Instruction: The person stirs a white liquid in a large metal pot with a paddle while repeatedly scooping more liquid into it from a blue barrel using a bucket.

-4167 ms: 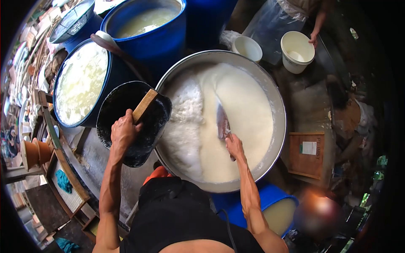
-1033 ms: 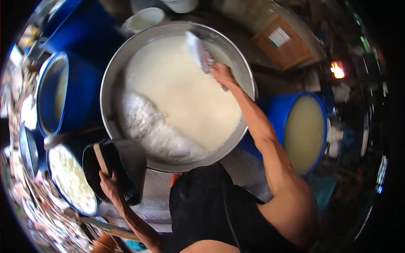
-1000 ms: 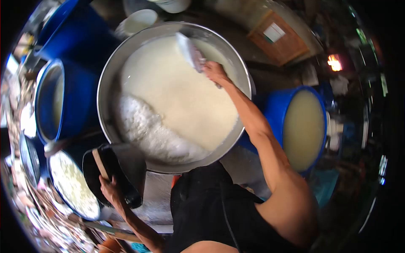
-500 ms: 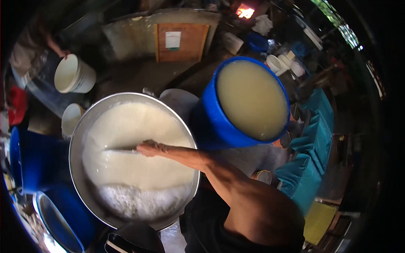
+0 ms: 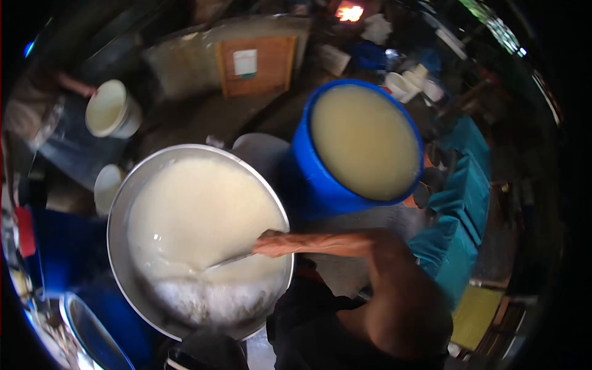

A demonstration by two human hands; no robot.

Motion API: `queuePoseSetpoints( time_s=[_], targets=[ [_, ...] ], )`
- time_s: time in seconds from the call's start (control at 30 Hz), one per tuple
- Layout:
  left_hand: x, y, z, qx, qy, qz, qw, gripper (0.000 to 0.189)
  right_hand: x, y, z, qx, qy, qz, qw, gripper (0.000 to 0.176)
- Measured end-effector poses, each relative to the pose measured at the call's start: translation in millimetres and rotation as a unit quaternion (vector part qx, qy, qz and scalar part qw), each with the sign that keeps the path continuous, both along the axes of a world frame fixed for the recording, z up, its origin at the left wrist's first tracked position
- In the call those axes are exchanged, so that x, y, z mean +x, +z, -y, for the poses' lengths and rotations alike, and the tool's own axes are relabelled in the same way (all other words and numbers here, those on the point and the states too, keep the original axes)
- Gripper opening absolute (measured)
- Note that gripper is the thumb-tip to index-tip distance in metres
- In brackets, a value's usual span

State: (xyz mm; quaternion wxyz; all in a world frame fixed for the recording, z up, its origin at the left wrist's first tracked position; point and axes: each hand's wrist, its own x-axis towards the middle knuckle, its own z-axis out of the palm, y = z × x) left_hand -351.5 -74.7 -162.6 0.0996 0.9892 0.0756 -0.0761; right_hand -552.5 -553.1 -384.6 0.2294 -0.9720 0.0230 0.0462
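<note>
A large round metal vat [image 5: 117, 271] holds cream-coloured milky liquid [image 5: 197, 203], with white foam [image 5: 203, 302] along its near side. Over the right part of the vat, my right hand [image 5: 272, 244] is closed around a thin metal utensil [image 5: 229, 261]. The utensil slants down to the left and its far end dips into the liquid near the foam's edge, so its full shape is hidden. My left hand is out of view.
A blue barrel [image 5: 308, 176] of cloudy yellowish liquid stands beyond the vat to the right. Another person's hand [image 5: 88, 90] holds a white bucket [image 5: 126, 117] at upper left. Teal cloth-covered blocks [image 5: 453, 240] line the right; a fire [image 5: 349, 11] burns at the back.
My right hand has moved right and towards me, drawing the utensil through the liquid. The foam is pushed into a narrower band. The view has shifted slightly.
</note>
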Motion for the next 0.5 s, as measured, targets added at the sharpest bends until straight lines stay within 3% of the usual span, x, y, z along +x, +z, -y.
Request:
queuePoseSetpoints(
  time_s=[0.03,0.13,0.17,0.2,0.23,0.3,0.37,0.5],
  targets=[
    [2,-12,-13,-0.046,-0.007,0.02,0.999,0.046,-20,-30,2,0.049,0.003,0.097,0.994,0.037],
    [13,-90,-88,-0.358,-0.021,0.103,0.928,0.041,-31,69,34,0.128,-0.046,-0.092,0.986,0.029],
    [4,-45,-34,-0.199,0.027,0.068,0.977,0.039,-32,100,44,0.15,-0.057,-0.126,0.979,0.026],
    [4,-32,-19,-0.072,0.003,0.053,0.996,0.037,-24,122,60,0.171,-0.032,-0.209,0.962,0.021],
    [6,-35,-23,-0.1,0.034,0.042,0.993,0.042,-7,160,68,0.174,-0.03,-0.289,0.941,0.022],
    [8,-39,-24,-0.039,0.031,0.064,0.997,0.051,-12,174,82,0.278,-0.083,-0.188,0.938,0.023],
    [9,-32,-17,-0.021,0.041,0.048,0.998,0.044,12,206,85,0.285,-0.21,-0.289,0.89,0.026],
    [9,-27,-15,-0.041,0.05,0.039,0.997,0.041,59,168,94,0.296,-0.304,-0.113,0.898,0.023]
  ],
)
